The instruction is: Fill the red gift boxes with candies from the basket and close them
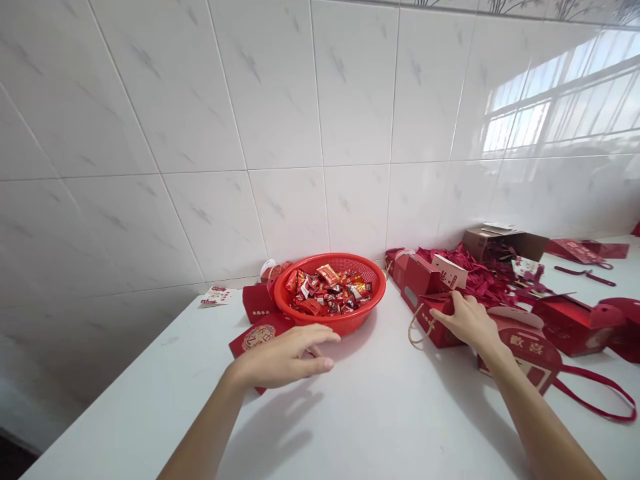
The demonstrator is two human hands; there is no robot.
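Note:
My left hand (pixel 285 357) hovers over the white table, fingers stretched out and apart, with nothing in it. Just behind it stands a red plastic basket (pixel 350 325) filled with wrapped candies (pixel 330 291). Under and beside that hand lies a flat red card or folded box (pixel 260 335) with a gold round print. On the right, my right hand (pixel 470 325) grips the top of a red gift box (pixel 441 335) with a twine loop handle (pixel 414 333). Its fingertips are partly hidden against the box.
Right of my right hand sit a red candy box (pixel 535 347) with a ribbon handle and another red box (pixel 567 327). Behind are dark red ribbons (pixel 473 267) and an open cardboard box (pixel 533 245). A printed card (pixel 217 297) lies at the left; a tiled wall (pixel 285 213) closes the back.

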